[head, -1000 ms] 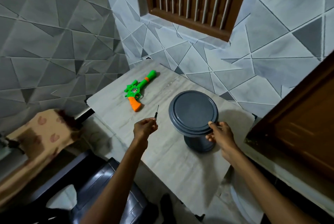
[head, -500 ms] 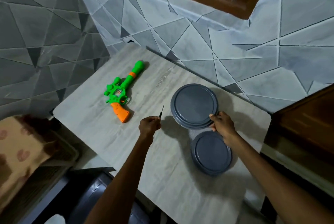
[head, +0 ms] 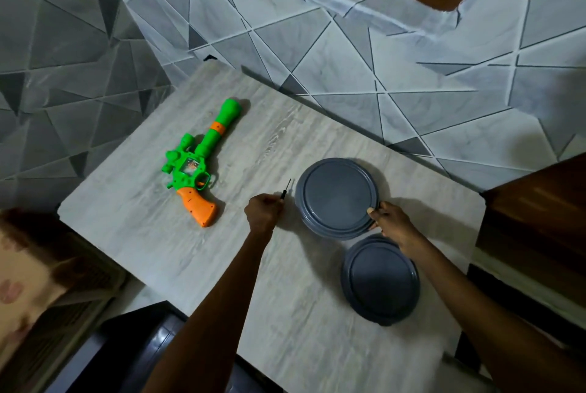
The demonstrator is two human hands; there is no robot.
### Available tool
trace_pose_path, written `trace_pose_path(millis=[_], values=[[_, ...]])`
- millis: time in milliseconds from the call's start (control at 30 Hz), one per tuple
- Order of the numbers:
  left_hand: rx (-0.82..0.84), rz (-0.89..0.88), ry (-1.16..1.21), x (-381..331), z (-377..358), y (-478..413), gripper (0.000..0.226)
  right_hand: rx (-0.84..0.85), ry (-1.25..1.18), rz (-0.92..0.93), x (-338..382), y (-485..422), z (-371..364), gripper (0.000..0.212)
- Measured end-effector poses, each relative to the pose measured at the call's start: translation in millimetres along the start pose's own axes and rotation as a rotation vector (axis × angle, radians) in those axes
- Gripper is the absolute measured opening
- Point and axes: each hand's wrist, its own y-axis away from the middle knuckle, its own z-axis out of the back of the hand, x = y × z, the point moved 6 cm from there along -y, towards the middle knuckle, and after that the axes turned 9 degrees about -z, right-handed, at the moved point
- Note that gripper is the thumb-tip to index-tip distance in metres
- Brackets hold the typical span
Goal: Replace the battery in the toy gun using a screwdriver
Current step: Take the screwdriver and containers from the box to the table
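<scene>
"Looking at the left hand (head: 264,213), what is it holding?"

"It is curling tight around the screwdriver (head: 285,191), with the tip poking up. The right hand (head: 391,223) is gripping the rim of the lid (head: 336,197), fingers curling round its edge."

"Where is the gun (head: 196,167) lying?"

"It is lying flat on the table (head: 317,313), off to the left and well apart from both hands. Nobody is touching it."

"So what step is going on?"

"I am guessing the step is getting the lid out of the way. Doing it well is meaning gripping the rim firmly, lifting it level, and putting it down far from the gun, so room is waiting for the screw work. The sharp tip is best pointing away from the other hand."

"What is hiding from us?"

"The screw and battery door are not showing. Maybe they are sitting on the gun's under side. The tub (head: 380,278) just beside the lid is looking shut, so I cannot tell if new batteries are waiting inside. The dim light is making small parts hard to see."
</scene>
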Motion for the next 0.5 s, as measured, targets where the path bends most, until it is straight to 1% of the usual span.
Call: trace_pose_path(millis=[67, 200, 333, 500], values=[[-0.007, -0.037, -0.093, -6, -2, -1, 0.022, -0.009, 0.03, 0.01, -3, -6, 0, 0.018], [-0.031, -0.068, -0.206, -13, -5, -1, 0.022, -0.037, 0.096, 0.014, -2, -6, 1, 0.026], [-0.059, -0.093, -0.247, -16, -6, 0, 0.021, -0.059, 0.114, 0.01, 2, -1, 2, 0.027], [-0.033, -0.118, -0.274, -14, -9, -2, 0.02, -0.066, 0.08, -0.007, 0, 2, -1, 0.027]])
